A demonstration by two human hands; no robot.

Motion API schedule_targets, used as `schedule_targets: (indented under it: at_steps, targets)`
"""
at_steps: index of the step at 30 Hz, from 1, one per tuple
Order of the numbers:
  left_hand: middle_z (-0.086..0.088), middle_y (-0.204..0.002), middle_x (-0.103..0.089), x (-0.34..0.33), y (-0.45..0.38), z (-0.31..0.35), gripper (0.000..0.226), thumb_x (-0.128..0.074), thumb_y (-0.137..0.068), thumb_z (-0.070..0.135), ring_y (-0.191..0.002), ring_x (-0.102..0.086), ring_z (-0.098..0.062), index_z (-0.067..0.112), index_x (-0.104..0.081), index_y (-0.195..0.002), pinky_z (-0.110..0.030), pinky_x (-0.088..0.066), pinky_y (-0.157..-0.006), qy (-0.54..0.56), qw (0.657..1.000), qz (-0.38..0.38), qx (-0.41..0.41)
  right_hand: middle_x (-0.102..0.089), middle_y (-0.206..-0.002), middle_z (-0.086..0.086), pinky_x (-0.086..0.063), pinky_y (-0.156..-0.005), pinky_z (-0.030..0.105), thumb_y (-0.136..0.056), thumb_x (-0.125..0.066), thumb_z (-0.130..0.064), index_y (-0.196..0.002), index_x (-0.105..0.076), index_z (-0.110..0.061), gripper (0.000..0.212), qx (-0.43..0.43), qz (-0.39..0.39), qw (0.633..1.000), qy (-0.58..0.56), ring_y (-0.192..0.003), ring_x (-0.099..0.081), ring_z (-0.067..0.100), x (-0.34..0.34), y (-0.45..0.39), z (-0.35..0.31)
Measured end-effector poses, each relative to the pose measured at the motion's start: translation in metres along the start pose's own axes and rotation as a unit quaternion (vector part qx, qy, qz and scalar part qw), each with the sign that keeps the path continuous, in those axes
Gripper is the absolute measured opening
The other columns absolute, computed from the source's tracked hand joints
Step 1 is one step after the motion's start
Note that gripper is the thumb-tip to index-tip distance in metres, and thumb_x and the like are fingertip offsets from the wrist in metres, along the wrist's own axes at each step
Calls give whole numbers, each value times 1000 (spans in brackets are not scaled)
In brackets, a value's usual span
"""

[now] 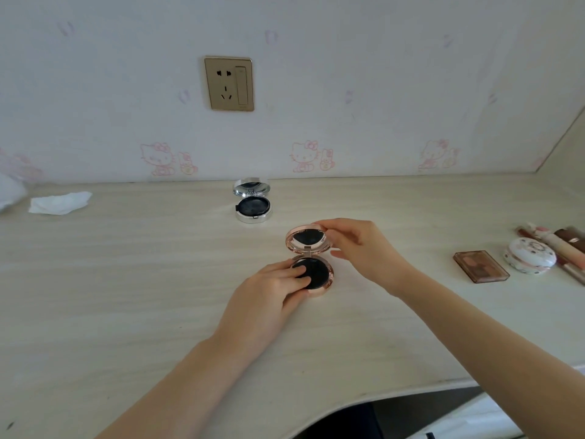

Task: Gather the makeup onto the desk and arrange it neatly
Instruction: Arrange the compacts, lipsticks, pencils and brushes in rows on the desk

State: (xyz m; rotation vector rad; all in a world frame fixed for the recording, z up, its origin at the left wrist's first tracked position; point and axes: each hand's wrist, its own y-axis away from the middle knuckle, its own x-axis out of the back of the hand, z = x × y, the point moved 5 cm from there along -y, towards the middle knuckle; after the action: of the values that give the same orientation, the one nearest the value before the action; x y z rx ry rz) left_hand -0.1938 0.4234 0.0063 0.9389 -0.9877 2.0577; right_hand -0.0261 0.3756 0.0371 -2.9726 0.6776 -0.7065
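On the desk, centre: a round rose-gold cushion compact (311,264) stands open on the pale wood-grain desk (126,280), between the two hands.
Left hand: the left hand (273,288) grips the compact's base from the near-left side, thumb curled against the rim and fingertips (300,274) resting on the black puff inside.
Right hand: the right hand (354,245) pinches the raised lid's rim from the right, fingers curved over the top edge and thumb lower down, near the hinge.
Hands relative to each other: apart, each on its own half of the same compact.
Facing of the compact: the lid stands tilted up at the far side of the base, its mirror turned towards the person; the hinge lies at the far edge of the base.
Long axis: base and open lid run near to far, away from the person.
Behind it: a round silver compact (252,199), also open, sits nearer the wall with its mirror lid up at the far side, well apart from both hands.
Right side of desk: a flat brown rectangular eyeshadow palette (481,266) lies just beside a round white floral-patterned case (530,255); several slim pink and brown tubes (557,245) lie beyond it at the frame edge.
Left side of desk: a crumpled white tissue (60,202).
Wall: a gold socket plate (229,83).
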Motion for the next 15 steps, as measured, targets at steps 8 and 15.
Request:
schedule_targets:
  at_steps: [8, 15]
  targets:
    - [13, -127, -62, 1, 0, 5, 27, -61, -91, 34, -128, -48, -6, 26, -70, -114, -30, -45, -100, -24, 999, 30, 5, -70, -105, -12, -53, -93, 32, -99, -45, -10, -110, -69, -29, 32, -4, -1, 1000, -19, -103, -64, 8, -3, -5, 1]
    - [10, -123, -65, 1, 1, 5, 24, -65, -89, 30, -124, -52, -8, 25, -72, -111, -28, -47, -98, -21, 999, 49, 3, -70, -108, -11, -52, -95, 33, -98, -45, -9, -114, -69, -26, 33, 2, 1, 1000, -27, -104, -63, 9, -2, -1, 2]
